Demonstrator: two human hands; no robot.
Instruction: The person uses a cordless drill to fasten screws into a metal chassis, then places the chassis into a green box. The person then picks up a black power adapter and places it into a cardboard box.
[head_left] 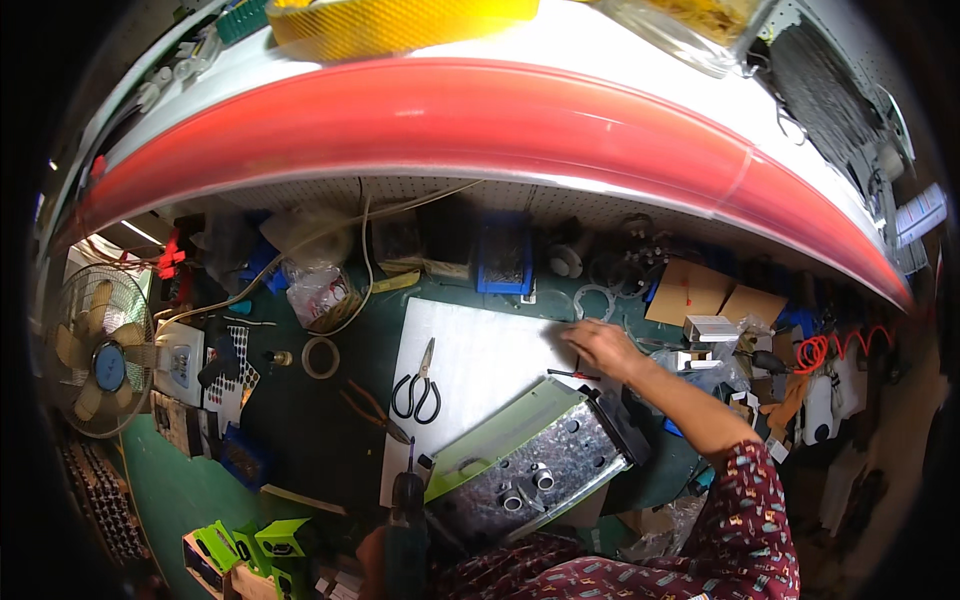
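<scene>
On the green desk (310, 440), a smooth white sheet (480, 340) lies partly under a boxy unit (522, 450) of mottled metal with two round stubs (543, 479), toward the near edge, between the left hand (372, 560), its grip clamped on a slim-bitted driver (407, 495), and the right hand (603, 348), bent-fingered beyond, its hold impossible to tell.

Lower right of the frame, a short, loose maroon sleeve (762, 510) stood out, scattered with small pale, bluish and orange motifs! Its hem stopped near the elbow, leaving the right forearm (690, 408) and right hand (604, 348) bare. Bottom centre, the shirt (600, 580) carried the same busy print; lower left of centre, shadow swallowed the left hand (374, 560).
</scene>
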